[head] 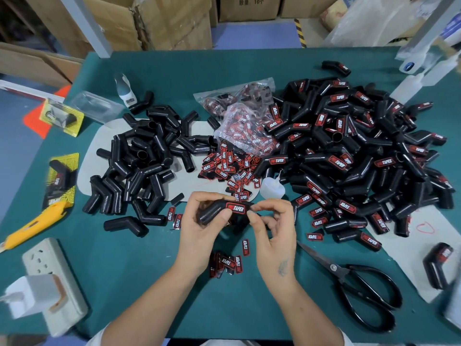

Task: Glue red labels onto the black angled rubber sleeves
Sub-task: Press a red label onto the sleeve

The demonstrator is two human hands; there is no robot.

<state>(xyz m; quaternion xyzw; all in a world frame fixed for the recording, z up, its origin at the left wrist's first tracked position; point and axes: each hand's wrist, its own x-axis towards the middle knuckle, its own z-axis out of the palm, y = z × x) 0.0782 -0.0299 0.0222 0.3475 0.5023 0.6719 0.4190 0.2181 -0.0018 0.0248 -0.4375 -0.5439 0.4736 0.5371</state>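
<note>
The left hand (207, 221) is gripping a black angled rubber sleeve (219, 211) just above the green table (139, 270), fingers and thumb curled round its lower leg, while the right hand (273, 228) is pinching the sleeve's other end with thumb and forefinger. A red label (235, 208) reading "PROTAPER" in white and red letters is lying along the sleeve's upper leg, facing the camera. Loose labels (225, 168) with the same wording are lying scattered beyond the hands, and a few more (228, 263) are lying between the wrists. A clear bag of labels (243, 121) is sitting behind them. To the left a pile of plain sleeves (147, 156) is resting on a grey mat (99, 143); to the right a larger pile of labelled sleeves (349, 156) is showing "PROTAPER" many times over. A small glue bottle (272, 187) is lying just beyond the right hand. Black scissors (356, 283) are lying at the right, a yellow utility knife (37, 223) and a white power strip (50, 278) at the left. A cardboard box (249, 6) at the back is bearing "10个".
</note>
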